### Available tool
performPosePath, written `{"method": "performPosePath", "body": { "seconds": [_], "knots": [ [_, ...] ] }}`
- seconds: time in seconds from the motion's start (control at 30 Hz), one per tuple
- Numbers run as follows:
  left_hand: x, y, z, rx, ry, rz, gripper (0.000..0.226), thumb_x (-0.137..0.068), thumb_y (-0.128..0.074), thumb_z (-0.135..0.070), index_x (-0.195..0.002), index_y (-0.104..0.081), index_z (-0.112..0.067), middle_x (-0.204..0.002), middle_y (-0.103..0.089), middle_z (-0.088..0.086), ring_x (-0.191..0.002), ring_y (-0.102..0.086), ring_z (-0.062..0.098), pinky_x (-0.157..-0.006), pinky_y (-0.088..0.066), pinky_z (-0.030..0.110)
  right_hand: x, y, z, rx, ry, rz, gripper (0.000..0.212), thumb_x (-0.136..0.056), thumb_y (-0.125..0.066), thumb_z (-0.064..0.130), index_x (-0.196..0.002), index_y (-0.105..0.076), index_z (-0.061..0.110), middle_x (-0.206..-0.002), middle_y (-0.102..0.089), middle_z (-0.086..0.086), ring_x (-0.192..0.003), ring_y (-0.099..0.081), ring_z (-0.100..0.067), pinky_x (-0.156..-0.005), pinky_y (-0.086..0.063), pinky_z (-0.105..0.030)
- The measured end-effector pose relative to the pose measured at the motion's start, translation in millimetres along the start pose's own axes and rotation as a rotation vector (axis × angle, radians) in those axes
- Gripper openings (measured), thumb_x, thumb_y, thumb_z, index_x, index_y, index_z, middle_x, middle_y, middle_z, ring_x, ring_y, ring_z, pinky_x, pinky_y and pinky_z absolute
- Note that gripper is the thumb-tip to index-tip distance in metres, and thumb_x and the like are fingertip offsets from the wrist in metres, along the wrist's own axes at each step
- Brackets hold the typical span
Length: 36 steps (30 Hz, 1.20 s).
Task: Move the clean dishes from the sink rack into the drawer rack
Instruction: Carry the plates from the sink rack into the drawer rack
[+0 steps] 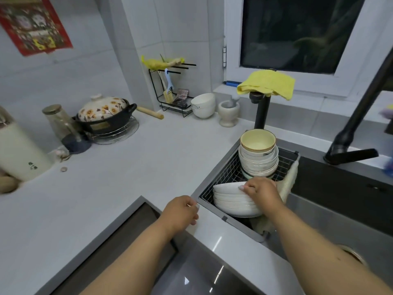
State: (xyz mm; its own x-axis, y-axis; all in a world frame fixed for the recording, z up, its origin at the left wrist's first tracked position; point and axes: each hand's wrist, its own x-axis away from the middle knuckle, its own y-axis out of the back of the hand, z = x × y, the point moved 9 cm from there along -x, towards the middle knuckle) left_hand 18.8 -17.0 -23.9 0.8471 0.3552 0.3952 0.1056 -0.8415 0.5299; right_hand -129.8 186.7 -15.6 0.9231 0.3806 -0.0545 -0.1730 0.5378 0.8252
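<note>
A wire sink rack (227,173) sits in the left end of the sink. In its near part lies a stack of white plates (234,201). My right hand (262,191) lies on top of that stack, its fingers curled over the rim of the top plate. Behind the plates stands a stack of white bowls (259,165) topped by a cream bowl (257,141). My left hand (182,211) hovers at the counter's edge left of the rack, fingers loosely curled, holding nothing. A dark drawer front (131,237) shows below the counter; no drawer rack is visible.
A black faucet (353,133) reaches over the sink from the right. A second black tap (262,111) carries a yellow cloth (266,84). On the counter stand a flowered clay pot (104,116), a glass jar (61,124), white bowls (203,105), a stone mortar (228,112) and a white bottle (19,152).
</note>
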Motion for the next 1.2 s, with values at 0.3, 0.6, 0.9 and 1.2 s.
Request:
{"method": "performPosePath", "body": {
  "seconds": [0.3,0.6,0.9,1.2],
  "knots": [
    [-1,-3,-6,0.0,-0.009,-0.023,0.015,-0.095,-0.053,-0.025,-0.089,-0.061,-0.014,-0.081,-0.072,0.001,-0.069,-0.068,0.014,-0.074,-0.053,0.031,-12,32,20,-0.184,0.097,-0.247,0.022,-0.089,-0.065,0.025,-0.072,-0.064,0.01,-0.071,-0.046,0.011,-0.086,-0.045,-0.017,-0.083,-0.029,-0.03],
    [32,12,1,0.846,0.249,-0.042,0.044,-0.101,-0.039,-0.043,-0.107,-0.053,-0.002,-0.098,-0.066,0.027,-0.076,-0.07,0.033,-0.062,-0.06,0.039,48,80,124,-0.235,0.528,-0.435,0.024,-0.081,-0.063,0.035,-0.066,-0.063,0.017,-0.068,-0.051,0.009,-0.074,-0.044,-0.01,-0.073,-0.027,-0.026],
    [113,73,52,1.496,0.186,-0.182,0.037,-0.092,-0.036,-0.004,-0.127,-0.047,0.002,-0.104,-0.067,0.025,-0.082,-0.07,0.037,-0.055,-0.059,0.04,130,35,244,-0.418,0.907,-0.291,0.041,-0.089,-0.055,0.041,-0.062,-0.062,0.012,-0.064,-0.056,0.006,-0.073,-0.043,-0.002,-0.075,-0.033,-0.018],
    [271,147,188,1.476,0.159,-0.657,0.02,-0.097,-0.039,-0.01,-0.109,-0.055,-0.007,-0.095,-0.07,0.015,-0.086,-0.068,0.03,-0.058,-0.059,0.038,176,-85,306,-0.798,0.11,0.283,0.036,-0.089,-0.051,0.048,-0.115,-0.055,0.023,-0.117,-0.058,-0.001,-0.107,-0.055,-0.018,-0.091,-0.046,-0.035]
  ]
}}
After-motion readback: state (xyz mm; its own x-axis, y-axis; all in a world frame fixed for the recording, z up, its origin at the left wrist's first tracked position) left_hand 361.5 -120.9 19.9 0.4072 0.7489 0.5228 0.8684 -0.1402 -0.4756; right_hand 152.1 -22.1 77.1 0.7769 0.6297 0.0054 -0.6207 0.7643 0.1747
